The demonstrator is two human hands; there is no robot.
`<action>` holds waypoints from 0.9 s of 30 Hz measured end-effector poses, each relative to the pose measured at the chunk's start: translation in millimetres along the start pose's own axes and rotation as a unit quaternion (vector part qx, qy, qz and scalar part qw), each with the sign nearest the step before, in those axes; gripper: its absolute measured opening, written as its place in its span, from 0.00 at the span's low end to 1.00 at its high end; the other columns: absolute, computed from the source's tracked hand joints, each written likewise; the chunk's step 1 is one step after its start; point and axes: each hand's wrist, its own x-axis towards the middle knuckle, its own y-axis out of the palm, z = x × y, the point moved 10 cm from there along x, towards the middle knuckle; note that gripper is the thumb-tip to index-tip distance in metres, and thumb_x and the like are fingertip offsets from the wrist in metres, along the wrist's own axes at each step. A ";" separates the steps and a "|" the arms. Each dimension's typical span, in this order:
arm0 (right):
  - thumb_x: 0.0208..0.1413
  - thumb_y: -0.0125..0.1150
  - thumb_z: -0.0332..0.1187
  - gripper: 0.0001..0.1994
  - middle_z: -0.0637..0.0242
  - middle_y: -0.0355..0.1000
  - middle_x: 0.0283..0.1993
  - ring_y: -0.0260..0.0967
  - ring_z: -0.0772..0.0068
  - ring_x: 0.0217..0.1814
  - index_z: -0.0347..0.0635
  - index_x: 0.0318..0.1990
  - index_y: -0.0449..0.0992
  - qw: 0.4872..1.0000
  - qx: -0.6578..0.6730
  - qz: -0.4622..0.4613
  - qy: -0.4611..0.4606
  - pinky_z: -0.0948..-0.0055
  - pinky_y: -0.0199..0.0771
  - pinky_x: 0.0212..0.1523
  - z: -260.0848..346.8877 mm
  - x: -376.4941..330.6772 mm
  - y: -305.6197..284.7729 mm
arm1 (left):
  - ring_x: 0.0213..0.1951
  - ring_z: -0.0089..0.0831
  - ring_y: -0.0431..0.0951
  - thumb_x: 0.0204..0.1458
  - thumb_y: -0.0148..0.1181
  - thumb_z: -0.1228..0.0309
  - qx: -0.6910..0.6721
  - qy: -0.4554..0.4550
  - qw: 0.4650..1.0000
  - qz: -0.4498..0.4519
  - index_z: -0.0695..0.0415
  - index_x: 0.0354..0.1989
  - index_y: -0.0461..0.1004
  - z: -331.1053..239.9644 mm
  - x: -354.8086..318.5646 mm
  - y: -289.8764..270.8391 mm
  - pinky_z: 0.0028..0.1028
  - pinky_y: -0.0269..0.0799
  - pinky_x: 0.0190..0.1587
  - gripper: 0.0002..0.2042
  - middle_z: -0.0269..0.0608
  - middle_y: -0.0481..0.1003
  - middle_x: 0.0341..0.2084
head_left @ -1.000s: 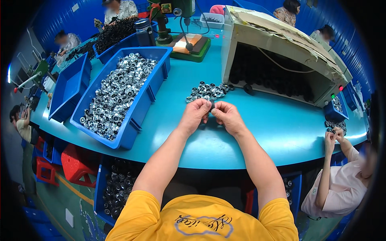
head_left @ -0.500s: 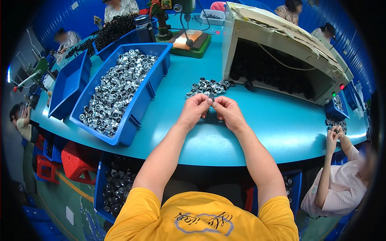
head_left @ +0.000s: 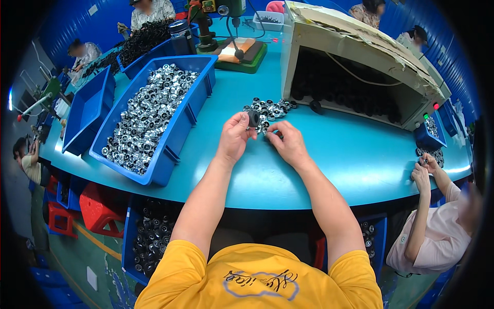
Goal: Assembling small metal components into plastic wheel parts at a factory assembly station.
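My left hand [head_left: 234,136] is closed on a black wheel [head_left: 253,119], held upright between thumb and fingers above the teal table. To its right, my right hand [head_left: 289,143] has its fingers curled together at the near edge of a loose pile of silver-and-black round parts [head_left: 270,108]. A small dark thing shows under its fingers, too hidden to name. The two hands are apart.
A blue bin [head_left: 172,149] full of shiny round parts stands to the left, beside another blue bin [head_left: 92,110]. A pale open-fronted box [head_left: 289,62] with dark wheels inside stands at the right. A co-worker's hands [head_left: 423,172] work at far right.
My hands, formerly together at a small dark piece, have separated. The left has moved left and turned, so the black wheel's face shows; the right is now beside the pile.
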 end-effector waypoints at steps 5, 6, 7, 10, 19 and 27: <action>0.55 0.69 0.31 0.08 0.58 0.75 0.38 0.75 0.52 0.43 0.42 0.40 0.79 0.998 -0.062 0.027 -0.017 0.55 0.76 0.44 4.6 -0.4 -0.1 | 0.39 0.26 0.75 0.70 0.54 0.59 -0.013 -0.018 0.999 0.025 0.57 0.42 0.76 5.5 -1.0 6.3 0.31 0.73 0.38 0.14 0.36 0.79 0.38; 0.55 0.69 0.31 0.08 0.59 0.75 0.39 0.75 0.52 0.43 0.42 0.40 0.79 0.996 -0.079 0.031 -0.034 0.55 0.76 0.44 10.1 -0.9 1.1 | 0.39 0.27 0.75 0.70 0.53 0.59 -0.019 -0.019 0.999 0.031 0.57 0.42 0.76 6.4 -1.7 6.5 0.31 0.73 0.39 0.14 0.36 0.79 0.39; 0.55 0.69 0.32 0.08 0.59 0.75 0.39 0.75 0.52 0.43 0.42 0.40 0.78 0.994 -0.095 0.035 -0.050 0.55 0.76 0.44 15.6 -1.7 2.5 | 0.39 0.27 0.75 0.70 0.53 0.59 -0.017 -0.021 0.999 0.033 0.57 0.42 0.76 7.2 -1.4 5.8 0.31 0.73 0.39 0.14 0.36 0.79 0.39; 0.54 0.69 0.33 0.08 0.59 0.74 0.38 0.74 0.50 0.45 0.43 0.40 0.79 0.990 -0.123 0.042 -0.062 0.55 0.77 0.45 25.2 -4.8 3.5 | 0.39 0.27 0.75 0.71 0.53 0.59 -0.013 -0.024 0.999 0.034 0.57 0.42 0.76 8.4 -1.2 3.0 0.32 0.73 0.39 0.14 0.37 0.79 0.40; 0.63 0.69 0.35 0.13 0.70 0.78 0.42 0.73 0.81 0.38 0.40 0.50 0.79 0.868 0.447 0.055 0.208 0.78 0.75 0.37 -32.1 -0.5 16.0 | 0.35 0.30 0.75 0.71 0.52 0.61 -0.008 -0.021 1.000 0.007 0.60 0.45 0.75 7.0 -0.5 3.3 0.30 0.74 0.40 0.13 0.40 0.79 0.38; 0.49 0.78 0.24 0.14 0.70 0.73 0.44 0.74 0.81 0.37 0.40 0.42 0.79 0.955 0.283 -0.049 0.074 0.79 0.76 0.35 -7.9 1.3 -5.5 | 0.38 0.27 0.77 0.70 0.54 0.58 0.025 -0.048 0.998 0.042 0.57 0.45 0.75 23.4 -1.5 11.0 0.31 0.76 0.40 0.14 0.37 0.78 0.40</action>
